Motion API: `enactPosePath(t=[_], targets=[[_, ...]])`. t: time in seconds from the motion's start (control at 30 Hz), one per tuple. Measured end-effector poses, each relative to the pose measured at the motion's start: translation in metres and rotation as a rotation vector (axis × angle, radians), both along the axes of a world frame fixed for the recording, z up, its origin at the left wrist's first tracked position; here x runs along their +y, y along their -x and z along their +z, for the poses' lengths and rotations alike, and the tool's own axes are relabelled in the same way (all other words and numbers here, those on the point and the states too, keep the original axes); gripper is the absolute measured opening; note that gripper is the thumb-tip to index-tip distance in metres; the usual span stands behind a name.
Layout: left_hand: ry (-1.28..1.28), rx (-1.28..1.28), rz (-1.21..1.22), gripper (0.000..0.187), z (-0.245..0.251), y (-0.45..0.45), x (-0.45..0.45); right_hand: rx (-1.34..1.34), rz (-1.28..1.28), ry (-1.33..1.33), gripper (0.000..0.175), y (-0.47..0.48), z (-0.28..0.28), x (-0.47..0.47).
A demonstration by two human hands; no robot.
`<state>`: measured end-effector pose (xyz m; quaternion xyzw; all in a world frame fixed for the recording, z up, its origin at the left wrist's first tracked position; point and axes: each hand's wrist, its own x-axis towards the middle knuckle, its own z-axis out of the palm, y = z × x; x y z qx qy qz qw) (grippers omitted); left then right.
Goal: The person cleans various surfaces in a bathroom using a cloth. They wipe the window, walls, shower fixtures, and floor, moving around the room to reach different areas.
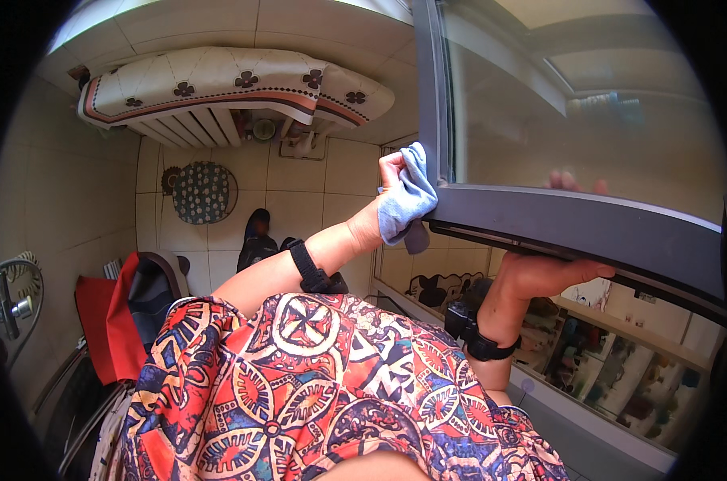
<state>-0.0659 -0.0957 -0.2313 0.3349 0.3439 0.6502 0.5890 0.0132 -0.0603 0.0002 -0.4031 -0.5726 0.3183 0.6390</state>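
My left hand [392,170] holds a light blue cloth [407,201], bunched around the fingers. The cloth presses on the lower left corner of a dark grey frame [556,231] that surrounds a glass pane [508,114]. A darker flap of fabric [417,237] hangs below the cloth. Lower right, my right hand [535,278] grips the frame's bottom rail from beneath, thumb along the near side. Its fingertips show faintly through the glass, and the rail hides the rest of the fingers.
Against the far wall, a flower-patterned cover [219,84] drapes a long ribbed unit [186,127]. A round stool [201,192] with a dotted cover stands on the tiled floor. Shower fittings [12,309] and red fabric [111,327] are at left; shelves [628,373] with blurred items lie low right.
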Motion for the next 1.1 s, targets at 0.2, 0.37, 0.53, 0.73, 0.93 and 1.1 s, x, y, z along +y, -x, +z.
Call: enactPosePath(t=[0.2,0.37,0.53,0.73,0.93,1.1], targets=[[-0.252,0.316,0.391,0.060,0.002,0.006,0.025,-0.025,0.054,-0.039,0.103,-0.001,-0.003,0.007],[-0.563,0.869,0.633,0.055,0.030,0.019,0.009,0.034,0.078,-0.038,0.097,0.003,-0.007,0.011],[-0.745,0.819,0.555,0.059,0.065,0.038,0.021,-0.009,0.010,-0.025,0.104,0.007,-0.005,0.008],[-0.864,0.730,0.537,0.054,0.140,0.030,0.048,0.071,0.030,-0.007,0.105,0.010,-0.004,0.006],[-0.762,0.714,0.577,0.050,0.111,0.038,0.039,0.016,0.072,0.003,0.104,0.009,-0.005,0.004],[-0.735,0.822,0.639,0.046,0.075,0.039,0.036,0.013,0.094,0.012,0.101,0.006,-0.006,0.004]])
